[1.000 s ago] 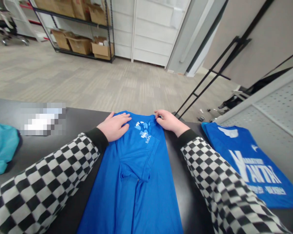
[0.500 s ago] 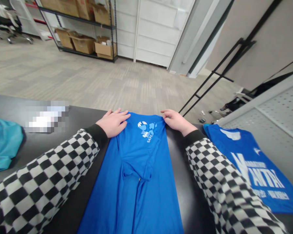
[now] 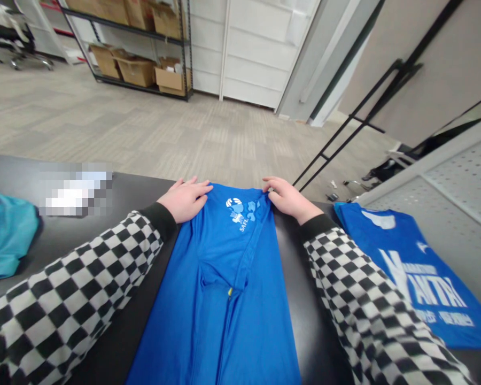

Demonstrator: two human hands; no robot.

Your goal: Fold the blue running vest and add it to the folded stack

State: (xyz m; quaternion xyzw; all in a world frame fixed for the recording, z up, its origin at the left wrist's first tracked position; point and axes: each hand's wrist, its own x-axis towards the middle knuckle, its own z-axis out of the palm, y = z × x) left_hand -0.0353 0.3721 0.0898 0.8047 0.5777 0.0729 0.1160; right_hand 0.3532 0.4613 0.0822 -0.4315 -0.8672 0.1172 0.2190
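A blue shirt lies lengthwise before me on the black table, its sleeves folded inward over the body. Near its far end a white and light-blue print with lettering shows. My left hand rests flat at the far left corner, fingers stretched over the fabric. At the far right corner, my right hand has thumb and fingers closed on the shirt's edge. A small yellow spot shows between the folded sleeves. The near end of the shirt runs out of view.
On the right lies another blue shirt with white lettering, beside a perforated grey panel. A teal and purple garment and a blurred white item are on the left. Beyond the table stands a shelf with cardboard boxes.
The right-hand folded sleeve's edge has shifted and now slants up toward my right hand, which has moved slightly left. My left hand stays nearly where it was.
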